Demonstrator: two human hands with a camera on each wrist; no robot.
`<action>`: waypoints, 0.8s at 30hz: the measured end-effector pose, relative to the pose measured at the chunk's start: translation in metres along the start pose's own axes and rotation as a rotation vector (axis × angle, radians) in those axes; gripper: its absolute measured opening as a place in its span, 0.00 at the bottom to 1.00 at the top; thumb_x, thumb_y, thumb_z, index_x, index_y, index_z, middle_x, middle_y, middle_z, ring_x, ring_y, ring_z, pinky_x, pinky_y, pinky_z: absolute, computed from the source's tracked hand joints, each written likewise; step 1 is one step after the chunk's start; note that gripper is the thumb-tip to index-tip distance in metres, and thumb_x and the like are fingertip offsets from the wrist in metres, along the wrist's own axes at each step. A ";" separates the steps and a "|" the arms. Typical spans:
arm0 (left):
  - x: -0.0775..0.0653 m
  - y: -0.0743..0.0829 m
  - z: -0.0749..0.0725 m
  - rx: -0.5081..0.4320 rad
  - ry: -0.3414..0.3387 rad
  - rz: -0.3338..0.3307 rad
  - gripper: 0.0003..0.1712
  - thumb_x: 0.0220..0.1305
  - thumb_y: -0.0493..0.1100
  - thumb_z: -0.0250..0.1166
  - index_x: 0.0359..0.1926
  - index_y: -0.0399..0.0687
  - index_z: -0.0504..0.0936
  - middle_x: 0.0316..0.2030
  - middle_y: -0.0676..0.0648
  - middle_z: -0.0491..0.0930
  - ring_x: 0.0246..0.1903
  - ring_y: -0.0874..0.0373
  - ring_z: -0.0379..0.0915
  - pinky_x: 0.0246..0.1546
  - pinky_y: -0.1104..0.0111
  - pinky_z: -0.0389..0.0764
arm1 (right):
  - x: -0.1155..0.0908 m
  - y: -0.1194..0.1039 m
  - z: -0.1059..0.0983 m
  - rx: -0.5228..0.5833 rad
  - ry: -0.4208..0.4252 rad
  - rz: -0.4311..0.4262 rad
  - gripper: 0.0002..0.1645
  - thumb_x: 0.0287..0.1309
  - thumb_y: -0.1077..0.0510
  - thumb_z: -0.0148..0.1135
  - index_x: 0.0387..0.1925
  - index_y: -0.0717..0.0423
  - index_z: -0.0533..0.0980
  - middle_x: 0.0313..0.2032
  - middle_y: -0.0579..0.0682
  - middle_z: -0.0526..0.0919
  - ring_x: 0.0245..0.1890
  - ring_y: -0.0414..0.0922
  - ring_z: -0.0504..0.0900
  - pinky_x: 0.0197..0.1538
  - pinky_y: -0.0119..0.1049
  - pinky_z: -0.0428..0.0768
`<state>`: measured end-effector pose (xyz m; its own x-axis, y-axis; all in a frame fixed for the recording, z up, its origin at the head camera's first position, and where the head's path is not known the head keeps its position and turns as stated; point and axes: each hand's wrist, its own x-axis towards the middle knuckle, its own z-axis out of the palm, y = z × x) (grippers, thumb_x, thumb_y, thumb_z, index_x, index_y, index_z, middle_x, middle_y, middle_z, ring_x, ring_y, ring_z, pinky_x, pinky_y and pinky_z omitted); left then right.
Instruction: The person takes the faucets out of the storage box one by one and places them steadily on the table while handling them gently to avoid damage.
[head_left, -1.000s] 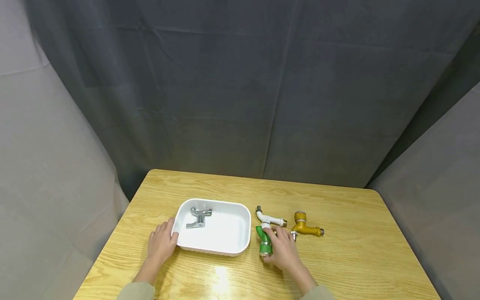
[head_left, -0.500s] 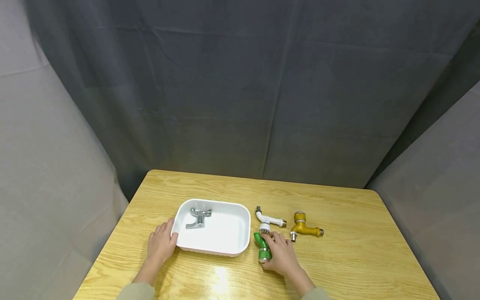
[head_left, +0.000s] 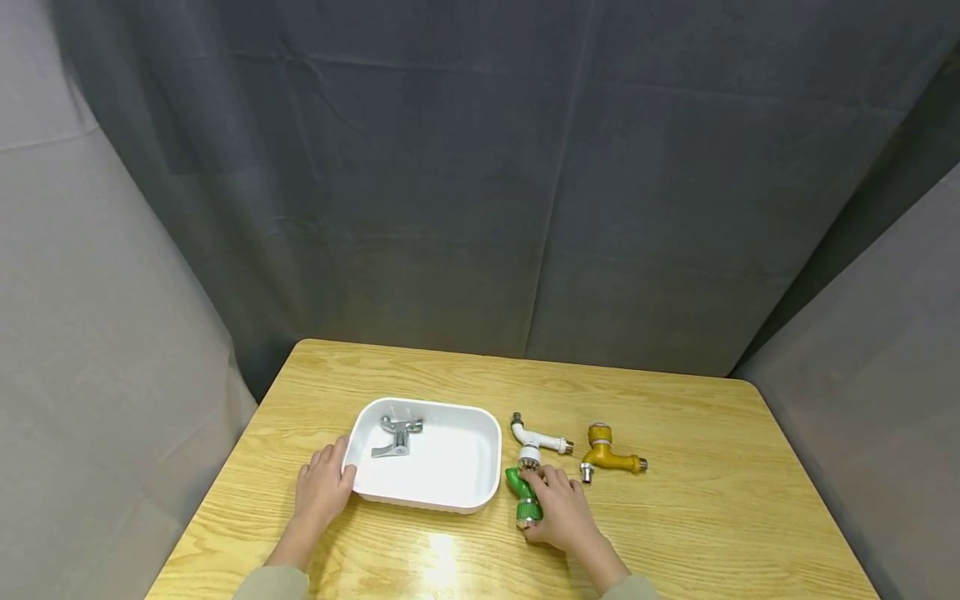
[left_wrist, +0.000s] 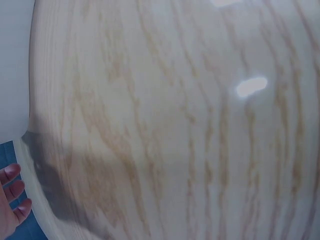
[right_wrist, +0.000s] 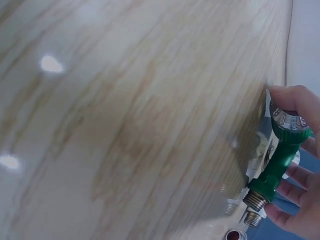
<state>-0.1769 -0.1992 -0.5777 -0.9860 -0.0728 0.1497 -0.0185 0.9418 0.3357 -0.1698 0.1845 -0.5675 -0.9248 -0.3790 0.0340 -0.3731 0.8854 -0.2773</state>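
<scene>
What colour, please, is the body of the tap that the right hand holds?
The tap body is green; it shows best in the right wrist view.

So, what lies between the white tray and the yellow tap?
The head view shows the white tap between the white tray and the yellow tap; the right hand, gripping the green tap, is nearer the person.
</scene>
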 end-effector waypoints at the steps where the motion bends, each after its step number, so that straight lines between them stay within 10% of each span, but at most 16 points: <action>1: 0.000 0.000 0.000 0.002 0.000 0.000 0.28 0.61 0.47 0.49 0.61 0.44 0.63 0.47 0.40 0.74 0.47 0.43 0.69 0.41 0.52 0.67 | 0.000 0.000 0.000 -0.001 -0.003 -0.002 0.51 0.20 0.45 0.76 0.56 0.47 0.70 0.47 0.53 0.71 0.46 0.51 0.70 0.46 0.58 0.68; 24: -0.001 0.001 -0.001 -0.001 0.000 -0.002 0.27 0.61 0.47 0.49 0.61 0.44 0.63 0.46 0.40 0.74 0.46 0.44 0.69 0.39 0.53 0.68 | -0.001 -0.005 -0.012 0.012 -0.114 0.017 0.50 0.27 0.44 0.75 0.58 0.54 0.69 0.48 0.54 0.72 0.49 0.54 0.69 0.48 0.59 0.66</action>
<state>-0.1760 -0.1981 -0.5769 -0.9860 -0.0750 0.1488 -0.0207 0.9412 0.3371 -0.1679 0.1837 -0.5551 -0.9163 -0.3926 -0.0797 -0.3558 0.8890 -0.2880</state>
